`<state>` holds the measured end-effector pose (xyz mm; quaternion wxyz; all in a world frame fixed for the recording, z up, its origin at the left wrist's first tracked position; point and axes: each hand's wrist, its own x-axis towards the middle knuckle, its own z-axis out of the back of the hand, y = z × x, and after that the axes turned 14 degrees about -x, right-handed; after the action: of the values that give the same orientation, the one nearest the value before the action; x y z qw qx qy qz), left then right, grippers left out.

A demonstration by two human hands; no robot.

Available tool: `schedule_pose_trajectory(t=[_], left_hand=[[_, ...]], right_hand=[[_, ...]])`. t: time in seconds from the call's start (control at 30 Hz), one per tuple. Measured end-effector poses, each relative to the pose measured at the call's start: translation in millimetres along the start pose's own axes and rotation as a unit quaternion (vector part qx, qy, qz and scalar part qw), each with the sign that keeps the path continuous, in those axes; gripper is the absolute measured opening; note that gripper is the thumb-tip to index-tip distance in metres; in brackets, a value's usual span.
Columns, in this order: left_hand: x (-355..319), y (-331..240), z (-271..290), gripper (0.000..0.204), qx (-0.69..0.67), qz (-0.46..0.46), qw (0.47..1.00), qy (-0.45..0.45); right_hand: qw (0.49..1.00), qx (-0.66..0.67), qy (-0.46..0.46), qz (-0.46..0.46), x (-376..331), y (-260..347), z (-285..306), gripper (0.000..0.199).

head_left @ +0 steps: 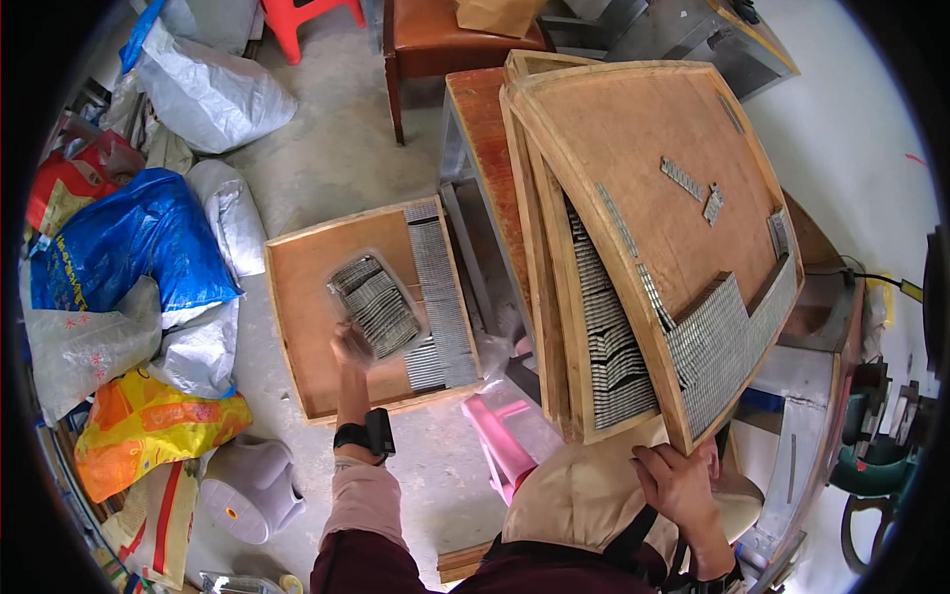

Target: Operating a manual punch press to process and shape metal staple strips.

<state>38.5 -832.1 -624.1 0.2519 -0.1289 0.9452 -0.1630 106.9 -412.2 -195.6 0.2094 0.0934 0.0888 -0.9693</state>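
My left hand (353, 344) is closed on the near left edge of a clear plastic box (376, 307), which is filled with rows of small grey metal pieces. The box is over a shallow wooden tray (312, 267) on the left, where similar metal strips (435, 297) line the right side. My right hand (678, 485) grips the near corner of a tilted wooden tray (604, 119) on top of a stack. Packed metal pieces (727, 342) fill that tray's near right part, and a few short strips (683, 178) lie loose on its bottom.
More stacked trays (554, 327) stand beneath, resting by a reddish wooden bench (495, 158). Full sacks (139, 247) and a grey plastic stool (252, 490) line the left. A pink stool (495, 436) is close in front of me. Green machinery (871, 445) stands at right.
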Motion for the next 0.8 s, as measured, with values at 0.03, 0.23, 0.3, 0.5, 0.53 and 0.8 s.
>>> schedule_pose_trajectory(t=[0.03, 0.23, 0.3, 0.5, 0.53, 0.8], left_hand=[[-2, 3, 0, 0.043, -0.014, -0.014, 1.000, -0.022], [-7, -4, 2, 0.054, -0.112, 0.112, 0.987, 0.032], [-12, -3, 4, 0.050, -0.085, 0.046, 0.993, 0.063], [-38, -13, 11, 0.052, -0.108, 0.112, 0.987, 0.040], [-44, -15, 9, 0.052, -0.115, 0.085, 0.989, 0.029], [-124, -58, -52, 0.043, 0.016, -0.004, 1.000, -0.006]], right_hand=[[1.000, -0.004, 0.021, 0.000, 0, 0, 0, 0.017], [0.997, -0.029, 0.067, 0.009, 0, -2, 3, 0.020], [0.997, -0.033, 0.068, -0.002, 0, -6, 4, 0.021], [0.996, -0.046, 0.069, -0.015, -7, -16, 0, 0.022], [0.996, -0.028, 0.086, -0.025, -8, -17, -3, 0.023], [0.994, 0.042, 0.094, -0.030, -23, -25, -20, 0.024]])
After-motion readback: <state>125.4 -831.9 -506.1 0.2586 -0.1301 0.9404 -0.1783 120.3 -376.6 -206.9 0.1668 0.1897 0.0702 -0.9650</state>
